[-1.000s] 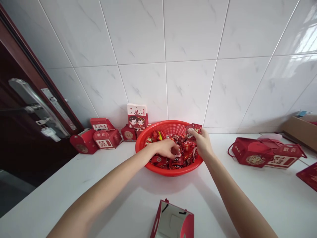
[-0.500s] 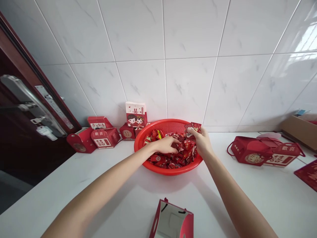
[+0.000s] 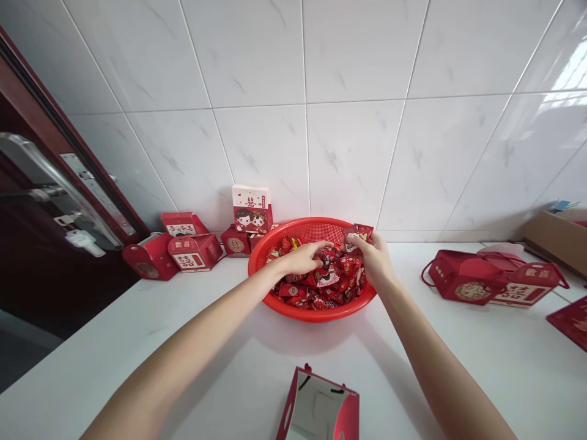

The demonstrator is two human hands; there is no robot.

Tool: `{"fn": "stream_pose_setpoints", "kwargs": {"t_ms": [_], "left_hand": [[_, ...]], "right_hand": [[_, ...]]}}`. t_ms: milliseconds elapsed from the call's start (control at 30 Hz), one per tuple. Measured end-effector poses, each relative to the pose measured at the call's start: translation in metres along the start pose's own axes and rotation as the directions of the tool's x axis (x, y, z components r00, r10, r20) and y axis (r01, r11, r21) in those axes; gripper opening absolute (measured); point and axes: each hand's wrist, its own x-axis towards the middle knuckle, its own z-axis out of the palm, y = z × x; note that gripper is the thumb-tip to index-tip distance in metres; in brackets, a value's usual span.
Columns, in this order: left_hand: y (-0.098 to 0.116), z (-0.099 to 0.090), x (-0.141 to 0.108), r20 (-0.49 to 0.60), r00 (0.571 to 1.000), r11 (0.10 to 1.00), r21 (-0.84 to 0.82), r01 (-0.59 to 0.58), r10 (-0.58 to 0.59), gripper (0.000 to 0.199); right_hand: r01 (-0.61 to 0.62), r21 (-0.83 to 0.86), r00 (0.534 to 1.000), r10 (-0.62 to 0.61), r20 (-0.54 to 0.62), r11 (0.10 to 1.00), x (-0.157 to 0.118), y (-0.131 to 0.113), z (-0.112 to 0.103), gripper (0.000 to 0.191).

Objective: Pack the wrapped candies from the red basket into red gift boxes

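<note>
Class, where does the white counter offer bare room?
Bare patches: between the red plastic basket and the open red cardboard box; between the right forearm and the red handled boxes. Crowded: inside the basket, and along the tiled wall to its left.

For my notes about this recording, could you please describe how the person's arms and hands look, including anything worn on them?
The left forearm and right forearm are slim and bare, with no sleeve in view. The left hand and right hand show no glove, watch or bracelet. I cannot tell about rings.
</note>
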Motion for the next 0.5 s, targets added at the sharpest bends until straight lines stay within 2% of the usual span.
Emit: {"fn": "stream_pose_setpoints", "kwargs": {"t_ms": [133, 233, 267, 333, 400, 433, 500], "left_hand": [[0.004, -0.001, -0.003, -0.014, 1.000, 0.987, 0.158, 0.024, -0.022, 0.056], [0.011, -0.005, -0.005, -0.097, 0.995, 0.955, 0.295, 0.022, 0.008, 0.034], [0.015, -0.006, -0.006, -0.084, 0.996, 0.946, 0.324, 0.005, 0.023, 0.026], [0.021, -0.009, -0.009, 0.071, 0.997, 0.947, 0.320, -0.035, 0.013, 0.018], [0.026, -0.010, -0.013, 0.291, 0.954, 0.943, 0.333, -0.030, -0.073, 0.019], [0.028, -0.009, -0.015, 0.362, 0.923, 0.926, 0.376, -0.017, -0.130, 0.023], [0.030, -0.006, -0.019, 0.397, 0.894, 0.870, 0.492, -0.018, -0.206, 0.036]], "right_hand": [[0.002, 0.002, 1.000, -0.002, 0.002, 1.000, 0.000, 0.000, 0.000, 0.027], [0.010, 0.005, 1.000, -0.010, 0.014, 1.000, 0.000, 0.000, 0.000, 0.028], [0.013, 0.007, 1.000, -0.014, 0.013, 1.000, 0.000, 0.000, 0.000, 0.028], [0.017, 0.012, 1.000, -0.017, 0.010, 1.000, 0.000, 0.000, 0.000, 0.028], [0.015, 0.015, 1.000, -0.015, 0.005, 1.000, -0.001, 0.000, 0.001, 0.028], [0.013, 0.013, 1.000, -0.013, 0.005, 1.000, -0.001, 0.000, 0.001, 0.028], [0.013, 0.006, 1.000, -0.013, 0.012, 1.000, -0.001, 0.000, 0.001, 0.027]]}}
